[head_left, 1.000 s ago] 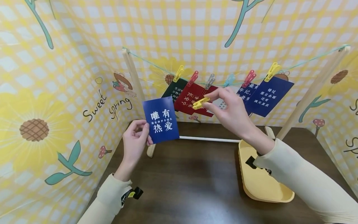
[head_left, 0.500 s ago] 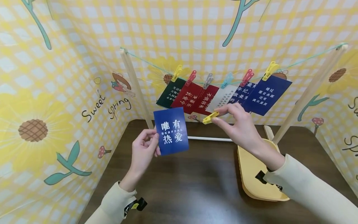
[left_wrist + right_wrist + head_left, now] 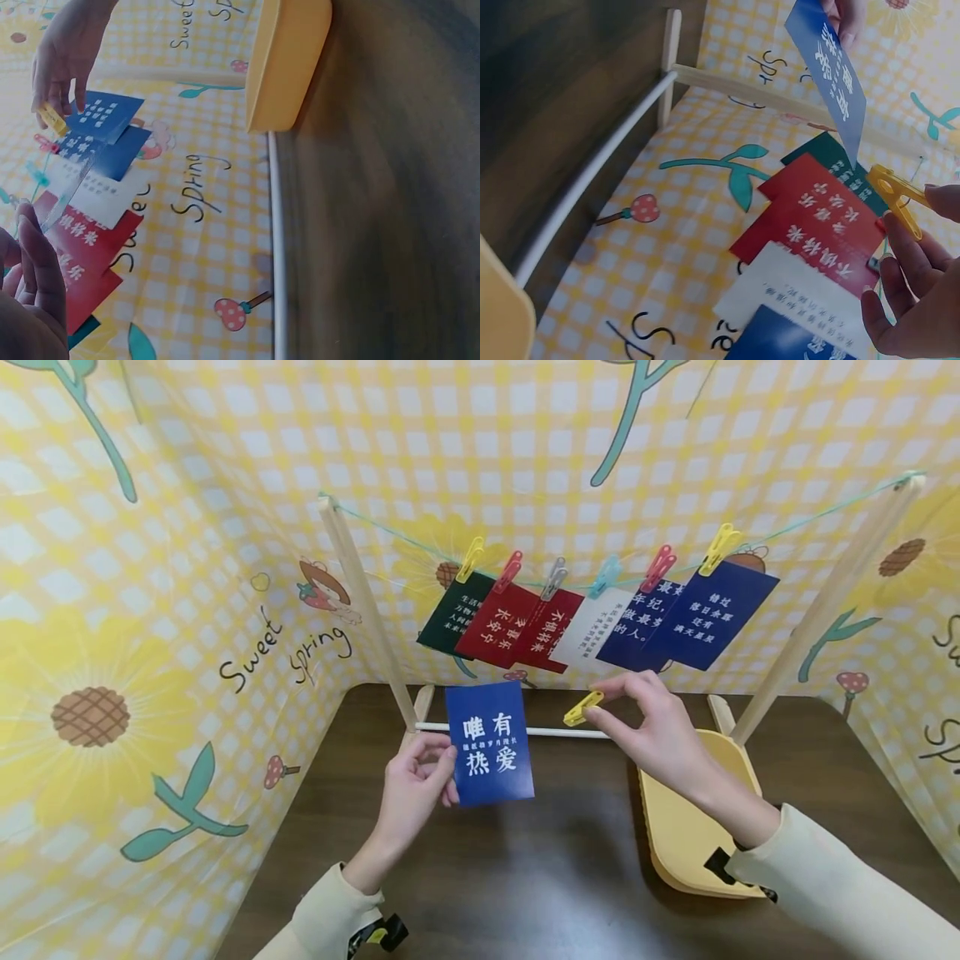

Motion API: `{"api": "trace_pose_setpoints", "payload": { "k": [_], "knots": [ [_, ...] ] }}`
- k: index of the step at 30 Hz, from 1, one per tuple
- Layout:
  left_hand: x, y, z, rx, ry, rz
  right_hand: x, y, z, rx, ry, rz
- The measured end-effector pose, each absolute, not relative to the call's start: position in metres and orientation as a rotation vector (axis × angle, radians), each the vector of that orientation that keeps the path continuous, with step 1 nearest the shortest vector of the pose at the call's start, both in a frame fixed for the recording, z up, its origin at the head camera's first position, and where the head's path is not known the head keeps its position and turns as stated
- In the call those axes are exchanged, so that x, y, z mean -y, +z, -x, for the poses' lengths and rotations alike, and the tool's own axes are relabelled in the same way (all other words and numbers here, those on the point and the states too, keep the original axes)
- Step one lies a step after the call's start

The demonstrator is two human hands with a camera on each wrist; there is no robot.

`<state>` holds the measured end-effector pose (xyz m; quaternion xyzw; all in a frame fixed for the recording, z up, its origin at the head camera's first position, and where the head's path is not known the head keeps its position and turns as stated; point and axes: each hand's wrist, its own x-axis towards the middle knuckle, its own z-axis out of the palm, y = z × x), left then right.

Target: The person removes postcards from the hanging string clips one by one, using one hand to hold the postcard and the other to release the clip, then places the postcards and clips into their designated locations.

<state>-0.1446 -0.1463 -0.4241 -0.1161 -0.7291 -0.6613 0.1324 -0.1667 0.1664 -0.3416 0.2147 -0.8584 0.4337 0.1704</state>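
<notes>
My left hand (image 3: pixel 416 781) pinches a blue card (image 3: pixel 491 785) with white characters by its left edge, holding it upright over the table. In the left wrist view that card shows nearly edge-on. My right hand (image 3: pixel 663 727) pinches a yellow clothespin (image 3: pixel 583 708) between thumb and index finger, to the right of the card and apart from it. The right wrist view shows the clothespin (image 3: pixel 896 199) from the side at the fingertips. Behind both hands, several cards hang overlapping on a green string: dark green, red (image 3: pixel 491 631), white (image 3: pixel 588 622) and blue (image 3: pixel 723 610), each below a coloured clothespin.
Two wooden posts, left (image 3: pixel 367 610) and right (image 3: pixel 828 610), carry the string, with a white rod (image 3: pixel 562 732) joining them low down. A yellow basket (image 3: pixel 701 810) stands on the dark table (image 3: pixel 525 893) at the right. Checked cloth walls surround it.
My left hand has moved right and lower with the blue card. The right hand has come down and slightly right with the yellow clothespin, uncovering the hanging white card.
</notes>
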Motion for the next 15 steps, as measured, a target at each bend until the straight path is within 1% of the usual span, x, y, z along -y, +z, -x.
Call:
{"api": "trace_pose_setpoints", "payload": {
  "k": [15],
  "knots": [
    [0.139,-0.459,0.136,2.356,-1.997,0.297,-0.194,-0.374,0.156,2.582,1.173,-0.495]
  ]
}}
